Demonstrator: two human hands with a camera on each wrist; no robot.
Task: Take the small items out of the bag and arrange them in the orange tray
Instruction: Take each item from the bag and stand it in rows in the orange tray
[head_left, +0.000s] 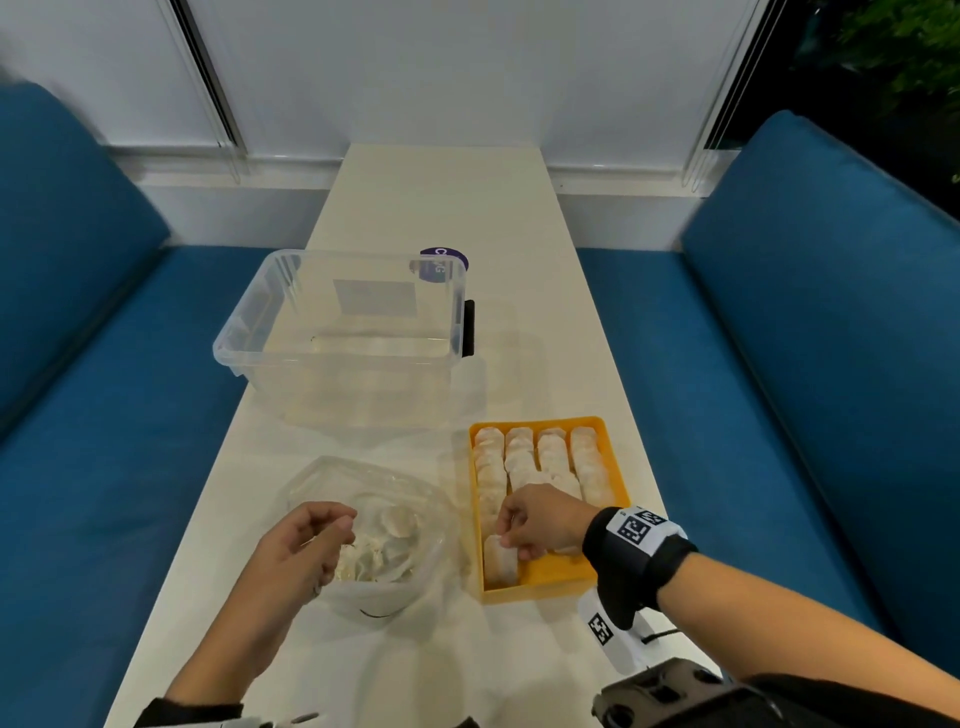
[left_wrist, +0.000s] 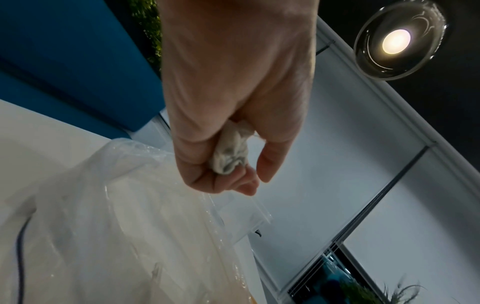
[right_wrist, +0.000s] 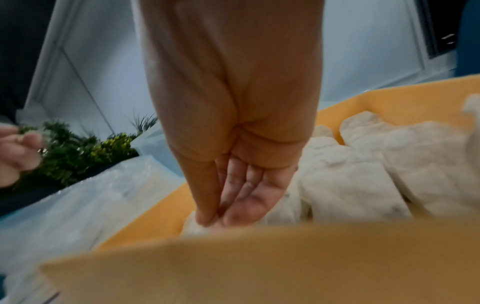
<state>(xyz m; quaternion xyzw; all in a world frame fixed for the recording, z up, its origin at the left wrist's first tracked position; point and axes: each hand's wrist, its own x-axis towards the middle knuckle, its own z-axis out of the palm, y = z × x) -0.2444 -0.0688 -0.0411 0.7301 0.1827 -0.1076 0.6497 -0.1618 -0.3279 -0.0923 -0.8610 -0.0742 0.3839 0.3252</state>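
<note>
Bag (head_left: 363, 530), clear plastic with its mouth open, lies at 7 o'clock on the white surface (head_left: 431, 208), and a few pale items (head_left: 387, 540) show inside it. Over its left rim hangs the left hand (head_left: 298, 545); the left wrist view shows this grip curled round one pale wrapped item (left_wrist: 231, 152), thumb and fingers (left_wrist: 228, 181) closed on it above the bag (left_wrist: 109, 216). At 11 o'clock, behind the bag, stands a clear bin (head_left: 343, 332) with a grey label on its far wall; a purple disc (head_left: 444, 259) sits just past its far right corner.

At 5 o'clock, just right of the bag, is the orange tray (head_left: 550, 574). Four rows of pale items (head_left: 545, 457) fill its far part, packed side by side. The right hand (head_left: 535, 519) reaches into the near left part of the tray, its grip pinching an item (head_left: 501, 564) at the near end of the leftmost row. In the right wrist view the thumb and fingertips (right_wrist: 207, 218) meet on that item (right_wrist: 192, 228), with the tray (right_wrist: 155, 216) wall blurred in front. A black band (head_left: 636, 551) with coded tags wraps the right wrist. Blue benches (head_left: 779, 364) run along both sides of the surface.
</note>
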